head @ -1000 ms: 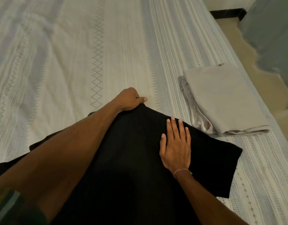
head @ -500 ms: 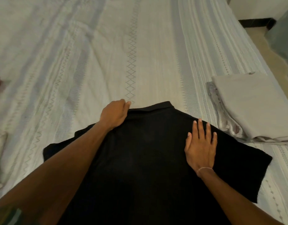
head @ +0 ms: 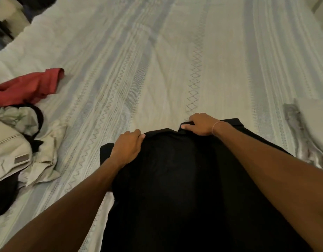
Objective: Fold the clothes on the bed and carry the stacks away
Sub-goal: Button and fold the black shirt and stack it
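Note:
A black shirt [head: 175, 179] lies spread on the bed [head: 166, 60] in front of me, its collar end pointing away. My left hand [head: 128, 148] grips the shirt's far left shoulder edge, fingers curled over the cloth. My right hand [head: 199, 124] pinches the collar edge just to the right of it, thumb on top. A folded grey stack [head: 309, 124] sits at the right edge of the bed.
A heap of unfolded clothes lies at the left: a red garment [head: 29, 86], beige trousers [head: 13, 142] and some dark cloth. The striped bedspread stretches bare beyond the shirt. Dark furniture shows at the top left corner.
My right hand has left the shirt's right side, where it lay flat, and now pinches the collar. My view has swung left, bringing the clothes heap into sight.

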Available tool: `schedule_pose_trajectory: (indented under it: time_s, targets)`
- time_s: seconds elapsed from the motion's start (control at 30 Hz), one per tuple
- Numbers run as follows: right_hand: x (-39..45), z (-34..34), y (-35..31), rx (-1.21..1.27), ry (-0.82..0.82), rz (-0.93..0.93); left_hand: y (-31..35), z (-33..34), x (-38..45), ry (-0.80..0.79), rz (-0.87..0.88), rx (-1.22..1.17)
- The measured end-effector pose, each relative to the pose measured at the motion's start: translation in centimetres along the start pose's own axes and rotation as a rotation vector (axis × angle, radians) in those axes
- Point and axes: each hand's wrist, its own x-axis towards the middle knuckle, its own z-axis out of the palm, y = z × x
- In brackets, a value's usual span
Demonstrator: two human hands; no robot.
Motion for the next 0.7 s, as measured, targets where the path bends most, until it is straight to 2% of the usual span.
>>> schedule_pose_trajectory:
  time_s: [0.07,0.17,0.3,0.37,0.43,0.5,0.57,0.63,0.7]
  targets:
    - [0.3,-0.4,0.4,0.119,0.027,-0.050,0.0,-0.2,0.4,0.038,0.014,-0.063]
    - [0.4,0.1,1.4,0.240,0.371,-0.012,-0.7,-0.1,1.0,0.077,-0.035,-0.037]
    - [0.6,3.8,1.1,-0.025,0.603,0.128,-1.2,0.1,1.3,0.076,-0.025,0.116]
    - [0.1,5.5,-0.3,-0.175,0.784,0.201,-1.6,0.1,1.3,0.062,-0.016,0.174]
    - [-1.2,7.0,-2.7,-0.237,0.947,0.138,-2.4,-0.1,1.1,0.063,-0.034,0.201]
    - [-2.6,9.4,-5.9,-0.215,0.929,-0.074,-3.9,-0.8,0.6,0.064,-0.047,0.198]
    - [-3.3,12.0,-8.5,-0.173,0.738,-0.213,-5.2,-1.9,0.2,0.000,-0.029,0.085]
    - [-3.2,14.1,-9.8,-0.152,0.529,-0.205,-6.5,-3.9,-0.1,-0.227,-0.097,-0.127]
    - [-2.0,14.6,-9.8,-0.168,0.465,-0.136,-8.1,-6.1,-0.6,-0.472,-0.142,-0.199]
